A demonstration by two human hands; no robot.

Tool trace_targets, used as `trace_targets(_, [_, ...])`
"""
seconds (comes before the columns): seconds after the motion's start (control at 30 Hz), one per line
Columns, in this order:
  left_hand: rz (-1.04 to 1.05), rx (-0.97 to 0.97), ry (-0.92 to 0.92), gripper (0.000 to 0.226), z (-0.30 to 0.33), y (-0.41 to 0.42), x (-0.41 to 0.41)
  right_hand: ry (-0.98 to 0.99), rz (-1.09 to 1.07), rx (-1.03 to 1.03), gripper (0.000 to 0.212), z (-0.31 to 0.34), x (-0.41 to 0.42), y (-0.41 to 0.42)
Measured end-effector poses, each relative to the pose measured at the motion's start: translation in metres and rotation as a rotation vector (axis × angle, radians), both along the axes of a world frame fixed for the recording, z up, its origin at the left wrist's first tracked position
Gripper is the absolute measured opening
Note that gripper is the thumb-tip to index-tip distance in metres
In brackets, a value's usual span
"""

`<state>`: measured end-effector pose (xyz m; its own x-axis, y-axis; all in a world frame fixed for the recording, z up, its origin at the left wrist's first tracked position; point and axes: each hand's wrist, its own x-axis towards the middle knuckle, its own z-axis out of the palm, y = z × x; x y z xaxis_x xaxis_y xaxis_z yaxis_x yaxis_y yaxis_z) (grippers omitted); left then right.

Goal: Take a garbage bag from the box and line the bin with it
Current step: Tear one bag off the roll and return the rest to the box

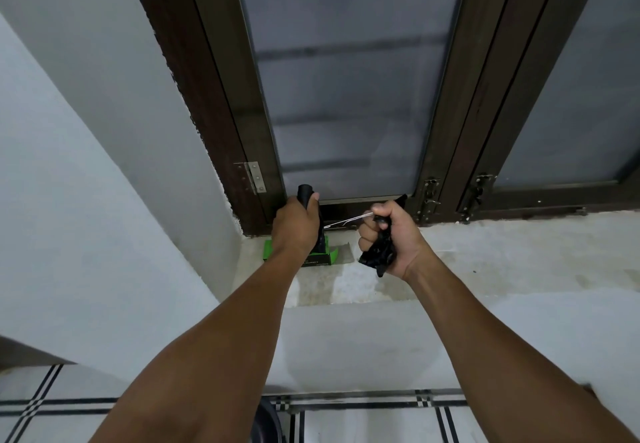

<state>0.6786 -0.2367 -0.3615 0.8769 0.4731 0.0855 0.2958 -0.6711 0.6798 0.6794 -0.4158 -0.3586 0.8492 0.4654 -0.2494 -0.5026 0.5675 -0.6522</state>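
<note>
From the head view, the left hand [296, 226] grips the roll of garbage bags [306, 196], fingers wrapped round it, above the green box [299, 255] on the far sill [485, 255]; the right hand [388, 238] clenches a crumpled black bag [377, 255], a thin stretched strand [346, 220] joining them; to part cleanly, I judge, steady the roll and pull sharply sideways; the bin shows only as a dark edge [265, 422] near the bottom.

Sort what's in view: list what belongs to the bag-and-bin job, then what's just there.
Job:
- roll, gripped by left hand
- bag, bunched in right hand
- thin stretched strand between the two
- box, green, on the sill
- dark round rim at bottom edge, possibly the bin

Just there:
- window
- hinge
- latches
</note>
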Motion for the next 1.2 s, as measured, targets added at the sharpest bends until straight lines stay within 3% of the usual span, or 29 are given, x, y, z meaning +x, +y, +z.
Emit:
trace_targets(0.27, [0.086, -0.005, 0.032, 0.056, -0.015, 0.029, -0.014, 0.013, -0.136, 0.121, 0.039, 0.018, 0.012, -0.024])
trace_targets(0.37, [0.097, -0.087, 0.022, 0.057, -0.016, 0.031, -0.017, -0.02, -0.045, -0.162, 0.042, 0.024, 0.024, -0.036])
trace_targets(0.47, [0.019, -0.274, -0.002, 0.054, -0.011, 0.011, -0.006, -0.195, 0.199, -0.754, 0.029, 0.017, 0.021, -0.018])
trace_targets(0.53, [-0.028, -0.338, -0.011, 0.051, -0.009, 0.001, -0.003, -0.277, 0.258, -0.992, 0.022, 0.012, 0.019, -0.01])
trace_targets(0.7, [-0.077, -0.446, -0.013, 0.048, -0.006, -0.009, -0.004, -0.306, 0.388, -1.15, 0.017, -0.001, 0.024, -0.009])
trace_targets(0.77, [-0.103, -0.476, -0.013, 0.05, -0.006, -0.014, -0.004, -0.324, 0.402, -1.239, 0.03, -0.004, 0.028, -0.009])
trace_targets(0.83, [-0.11, -0.51, -0.015, 0.053, -0.004, -0.019, -0.003, -0.357, 0.387, -1.299, 0.035, -0.007, 0.032, -0.008])
trace_targets(1.0, [-0.132, -0.636, -0.004, 0.044, 0.002, -0.022, -0.001, -0.537, 0.227, -1.38, 0.021, -0.02, 0.046, -0.015])
trace_targets(1.2, [-0.093, -0.841, 0.01, 0.031, 0.003, -0.019, -0.004, -0.792, 0.06, -1.898, 0.054, -0.031, 0.045, -0.033])
